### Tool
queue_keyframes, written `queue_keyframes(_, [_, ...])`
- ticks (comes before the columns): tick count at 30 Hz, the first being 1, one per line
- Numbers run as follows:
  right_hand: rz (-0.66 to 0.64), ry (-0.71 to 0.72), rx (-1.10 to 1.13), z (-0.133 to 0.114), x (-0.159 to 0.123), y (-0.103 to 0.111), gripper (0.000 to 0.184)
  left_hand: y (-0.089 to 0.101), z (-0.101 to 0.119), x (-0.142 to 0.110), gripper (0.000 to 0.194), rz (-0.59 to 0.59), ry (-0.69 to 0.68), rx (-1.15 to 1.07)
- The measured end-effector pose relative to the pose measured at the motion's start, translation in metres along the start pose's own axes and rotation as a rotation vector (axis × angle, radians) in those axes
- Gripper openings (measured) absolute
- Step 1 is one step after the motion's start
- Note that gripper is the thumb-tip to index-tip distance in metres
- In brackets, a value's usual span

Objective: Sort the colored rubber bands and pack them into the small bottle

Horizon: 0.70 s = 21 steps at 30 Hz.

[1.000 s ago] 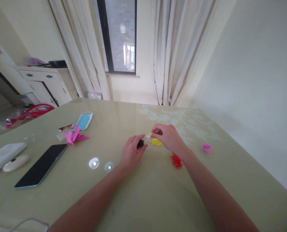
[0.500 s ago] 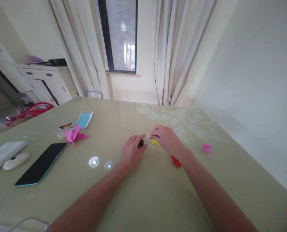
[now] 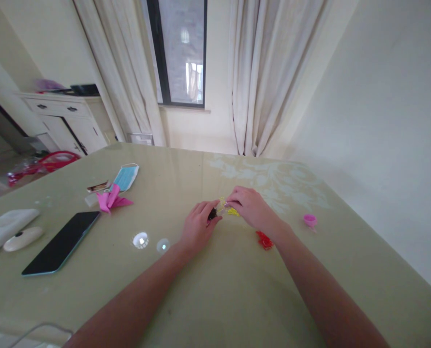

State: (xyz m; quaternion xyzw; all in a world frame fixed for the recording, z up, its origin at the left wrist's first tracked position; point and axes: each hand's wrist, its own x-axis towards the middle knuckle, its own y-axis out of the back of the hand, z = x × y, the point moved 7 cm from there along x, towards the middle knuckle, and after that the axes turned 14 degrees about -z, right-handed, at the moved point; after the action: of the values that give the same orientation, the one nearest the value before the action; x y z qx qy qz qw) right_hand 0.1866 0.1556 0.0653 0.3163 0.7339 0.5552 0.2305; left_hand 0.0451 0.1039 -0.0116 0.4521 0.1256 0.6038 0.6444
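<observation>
My left hand (image 3: 200, 224) is closed around a small clear container (image 3: 221, 209) that lies tilted, its mouth end toward the right. Dark contents (image 3: 213, 213) show inside it, between thumb and fingers. My right hand (image 3: 247, 202) has its fingers pinched together at the container's right end; whatever they hold is hidden or too small to name. Just under those fingers lies a small yellow heap (image 3: 233, 211) on the table. A red heap of small bits (image 3: 265, 240) sits beside my right forearm. Farther right stands a small pink funnel-like cup (image 3: 310, 221).
On the left of the table (image 3: 200, 299) lie a dark-screened phone (image 3: 61, 244), a white oval case (image 3: 22, 239), a white box-like object (image 3: 8, 227), a pink folded-paper figure (image 3: 111, 199) and a blue face mask (image 3: 127, 177). A wall (image 3: 389, 145) rises along the right edge.
My right fingers have shifted very slightly at the container's end. The left hand keeps its hold, and the objects on the table lie as before. The camera view has moved a little.
</observation>
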Motion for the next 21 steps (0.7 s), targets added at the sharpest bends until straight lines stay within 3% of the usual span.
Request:
queue_keyframes(6, [-0.009,0.0,0.022,-0.003,-0.003,0.0,0.026,0.001,-0.001,0.0,0.039,0.019,0.013,-0.017])
queue_keyframes(14, [0.077,-0.141,0.177,0.007,-0.006,0.013,0.008,0.0,0.005,0.001,0.042,-0.005,-0.005,-0.051])
queue_keyframes(21, [0.131,-0.084,0.155,0.001,-0.009,0.019,0.012,-0.002,0.001,0.001,0.04,0.013,0.023,-0.151])
